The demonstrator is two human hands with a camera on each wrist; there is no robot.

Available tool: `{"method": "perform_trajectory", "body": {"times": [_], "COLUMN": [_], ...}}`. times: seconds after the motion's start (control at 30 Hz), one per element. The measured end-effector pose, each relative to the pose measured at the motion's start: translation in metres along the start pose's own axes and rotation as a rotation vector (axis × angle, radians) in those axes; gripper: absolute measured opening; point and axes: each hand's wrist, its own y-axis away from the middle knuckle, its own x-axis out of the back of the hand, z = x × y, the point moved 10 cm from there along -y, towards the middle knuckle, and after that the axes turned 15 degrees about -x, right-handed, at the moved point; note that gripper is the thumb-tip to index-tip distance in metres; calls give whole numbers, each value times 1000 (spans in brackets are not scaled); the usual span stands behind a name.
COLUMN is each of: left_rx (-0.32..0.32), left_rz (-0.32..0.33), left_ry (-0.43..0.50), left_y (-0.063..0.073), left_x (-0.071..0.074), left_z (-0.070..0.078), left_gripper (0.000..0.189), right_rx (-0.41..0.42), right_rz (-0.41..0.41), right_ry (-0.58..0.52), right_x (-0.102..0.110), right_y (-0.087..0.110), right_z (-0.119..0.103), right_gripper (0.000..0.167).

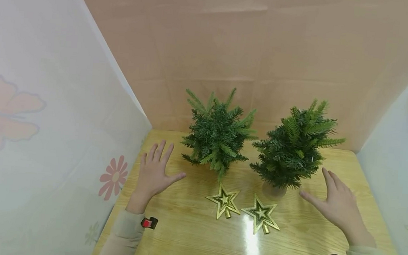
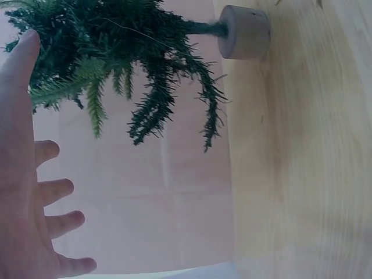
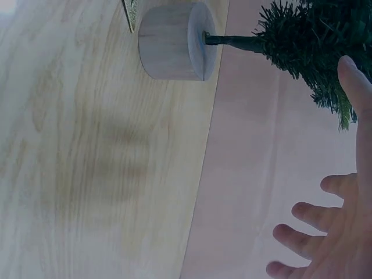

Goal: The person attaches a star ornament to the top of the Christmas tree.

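Two small artificial Christmas trees stand side by side at the back of the table. My left hand (image 1: 154, 174), fingers spread, is beside the left tree (image 1: 218, 135) and holds nothing. On the other side, my right hand (image 1: 337, 200) is spread beside the right tree (image 1: 293, 147), also holding nothing. In the wrist views each tree has a round base, the left base (image 2: 247, 32) and the right base (image 3: 174, 42). Two gold star tree toppers lie flat in front of the trees: the left star (image 1: 224, 199) and the right star (image 1: 261, 214).
The light wooden table (image 1: 187, 239) is bounded by a pinkish-brown backdrop (image 1: 211, 43) behind. Pale patterned sheets hang at both sides, the left sheet (image 1: 65, 91) close to my left arm. Each wrist wears a dark strap.
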Motion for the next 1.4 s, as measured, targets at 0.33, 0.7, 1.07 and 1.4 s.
{"method": "perform_trajectory", "body": {"times": [0.33, 0.7, 1.07, 1.4], "left_rx": [-50, -128, -231, -340], "left_rz": [117, 192, 274, 304], "left_ry": [54, 112, 163, 197], "left_y": [-1, -9, -21, -32], "left_x": [25, 56, 89, 103], "left_z": [18, 46, 85, 125], "left_gripper": [107, 106, 103, 98], "right_rx": [-10, -35, -88, -78], "right_rz": [-35, -118, -256, -270], "right_ry": [-42, -26, -42, -42], "right_x": [-16, -43, -80, -105], "right_y": [11, 24, 41, 52], "right_z": [1, 4, 5, 9], "right_gripper": [111, 99, 90, 84]}}
